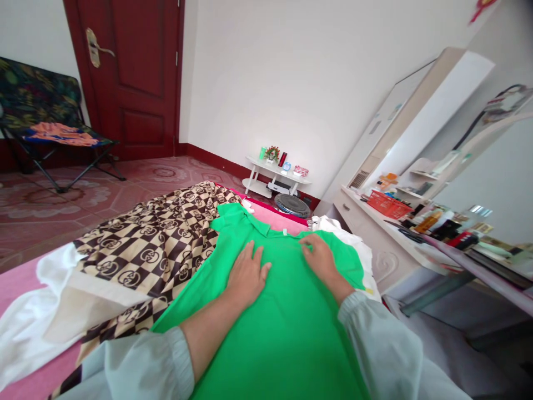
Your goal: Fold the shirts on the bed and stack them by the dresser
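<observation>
A green short-sleeved garment (287, 311) lies spread out on the bed, its collar and a small white neck label at the far end. My left hand (248, 273) rests flat on the upper left of its front, fingers stretched and slightly apart. Near the right side of the neckline, my right hand (320, 256) touches the green cloth with bent fingers, the thumb apart from them. Neither hand shows anything gripped. To the left is a brown-and-beige checked garment (154, 244), partly under the green one. White clothing (347, 239) shows beyond the right sleeve.
White cloth (58, 300) lies on the pink bed cover (20, 283) at left. A folding chair (50, 105) with orange clothing stands by the red door (141, 72). At right is a dressing table (400, 233) with a red basket (387, 204). A low white stand (277, 169) is against the wall.
</observation>
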A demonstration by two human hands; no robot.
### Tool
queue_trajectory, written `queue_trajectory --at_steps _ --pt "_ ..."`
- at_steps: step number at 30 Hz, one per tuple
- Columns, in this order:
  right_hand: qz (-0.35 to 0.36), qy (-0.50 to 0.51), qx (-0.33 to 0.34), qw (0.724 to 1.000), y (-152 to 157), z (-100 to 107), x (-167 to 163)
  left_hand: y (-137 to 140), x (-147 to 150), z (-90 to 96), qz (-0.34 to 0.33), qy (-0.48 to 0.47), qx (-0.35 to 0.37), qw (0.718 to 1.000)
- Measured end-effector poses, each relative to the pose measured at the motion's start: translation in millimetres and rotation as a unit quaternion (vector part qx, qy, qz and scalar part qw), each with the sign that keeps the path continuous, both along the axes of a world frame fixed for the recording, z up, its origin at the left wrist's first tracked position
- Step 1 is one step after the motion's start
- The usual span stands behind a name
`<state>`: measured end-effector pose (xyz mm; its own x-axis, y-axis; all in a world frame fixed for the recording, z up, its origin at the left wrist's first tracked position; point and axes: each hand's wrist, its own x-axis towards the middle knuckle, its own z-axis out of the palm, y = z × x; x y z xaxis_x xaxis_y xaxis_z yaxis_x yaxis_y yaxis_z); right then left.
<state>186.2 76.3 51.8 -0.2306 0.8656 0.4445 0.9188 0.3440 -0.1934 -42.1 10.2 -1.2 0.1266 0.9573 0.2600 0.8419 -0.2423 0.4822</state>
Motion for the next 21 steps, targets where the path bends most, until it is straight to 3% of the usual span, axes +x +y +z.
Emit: queue_trajectory --at_steps 3,7,10,13,15,21 --pt "0.088 -0.029 -0.090 0.992 5.4 -19.3 -62.1 2.8 -2.1 3.2 0.052 -0.009 0.007 0.999" --pt "0.078 -0.048 -0.124 0.988 34.7 -33.6 -107.3 4.1 -3.5 1.0 0.078 0.012 0.023 0.997" --pt "0.079 -0.012 -0.125 0.989 68.6 -30.5 -116.4 5.0 -2.1 -2.7 0.091 0.020 0.032 0.995" --pt "0.056 0.053 -0.083 0.994 87.9 -27.2 -115.5 5.9 -0.4 -4.7 0.090 0.028 0.021 0.995" --pt "0.047 0.063 -0.073 0.994 86.4 -30.3 -113.0 6.3 0.3 -4.7 0.084 0.031 0.013 0.996" --pt "0.104 -0.006 -0.164 0.981 59.7 -44.3 -107.3 6.7 0.3 -4.4 0.065 0.047 -0.010 0.997"
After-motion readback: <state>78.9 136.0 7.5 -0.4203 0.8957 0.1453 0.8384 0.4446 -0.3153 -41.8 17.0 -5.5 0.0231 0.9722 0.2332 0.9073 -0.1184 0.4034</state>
